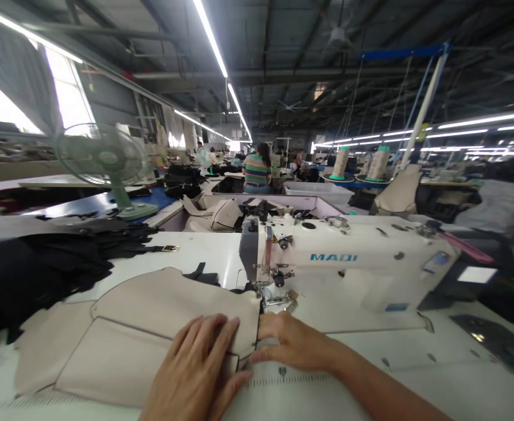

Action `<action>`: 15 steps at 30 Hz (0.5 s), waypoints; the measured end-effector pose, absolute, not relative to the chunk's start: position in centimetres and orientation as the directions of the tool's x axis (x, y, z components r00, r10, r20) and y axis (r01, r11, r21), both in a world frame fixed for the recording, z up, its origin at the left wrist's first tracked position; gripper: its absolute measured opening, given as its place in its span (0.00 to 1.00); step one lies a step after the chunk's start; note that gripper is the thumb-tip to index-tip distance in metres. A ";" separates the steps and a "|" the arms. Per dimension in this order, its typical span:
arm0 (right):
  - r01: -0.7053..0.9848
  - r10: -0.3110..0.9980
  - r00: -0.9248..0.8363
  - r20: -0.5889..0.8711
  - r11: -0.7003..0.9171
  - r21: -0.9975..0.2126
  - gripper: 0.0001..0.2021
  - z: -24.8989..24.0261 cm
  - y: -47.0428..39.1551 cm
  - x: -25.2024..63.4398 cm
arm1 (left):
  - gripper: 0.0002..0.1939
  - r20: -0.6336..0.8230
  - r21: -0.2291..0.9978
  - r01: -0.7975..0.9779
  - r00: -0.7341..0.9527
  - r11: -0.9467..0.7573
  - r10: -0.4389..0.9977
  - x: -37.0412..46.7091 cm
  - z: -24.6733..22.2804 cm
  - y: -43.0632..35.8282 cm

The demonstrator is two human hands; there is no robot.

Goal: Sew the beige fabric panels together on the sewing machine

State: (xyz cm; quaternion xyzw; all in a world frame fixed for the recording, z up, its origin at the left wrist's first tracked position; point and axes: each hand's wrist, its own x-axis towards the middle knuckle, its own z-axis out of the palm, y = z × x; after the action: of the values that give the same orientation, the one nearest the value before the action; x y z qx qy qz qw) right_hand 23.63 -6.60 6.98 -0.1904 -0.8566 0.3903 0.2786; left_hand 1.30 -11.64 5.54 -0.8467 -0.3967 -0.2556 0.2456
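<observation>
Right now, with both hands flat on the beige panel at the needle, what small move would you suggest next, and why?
Probably ease the beige panel slightly further under the presser foot. Its right edge lies just beside the foot, the left hand presses it flat, and the right hand sits at that edge.

You work under bright, even light from long ceiling tubes (213,41), with blown-out daylight glaring through the window (68,93) on your left. The white table (204,251) shines pale. Straight lines bow toward the frame edges, the far hall goes soft, and the right edge smears into blur.
</observation>
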 end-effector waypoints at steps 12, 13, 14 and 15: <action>0.183 0.664 -0.689 0.290 0.546 -0.817 0.23 4.8 -5.7 21.8 | 0.13 0.812 -0.118 0.821 0.403 -0.559 0.421 2.8 1.4 -11.7; 0.210 0.684 -0.658 0.316 0.569 -0.795 0.22 5.1 -6.0 21.7 | 0.12 0.811 -0.095 0.816 0.395 -0.570 0.430 2.7 1.4 -11.7; 0.239 0.708 -0.609 0.358 0.594 -0.768 0.21 5.3 -6.4 21.8 | 0.12 0.804 -0.067 0.806 0.392 -0.587 0.446 2.5 1.4 -11.6; 0.271 0.735 -0.539 0.411 0.614 -0.741 0.18 5.4 -7.0 21.9 | 0.12 0.790 -0.039 0.792 0.397 -0.609 0.466 2.4 1.6 -11.5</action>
State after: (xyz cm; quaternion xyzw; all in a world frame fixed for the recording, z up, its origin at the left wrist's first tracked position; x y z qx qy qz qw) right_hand 21.91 -6.96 5.39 -0.3070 -0.8192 0.3141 0.3688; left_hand 2.38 -11.55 1.64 -0.8090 -0.3889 -0.3874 0.2103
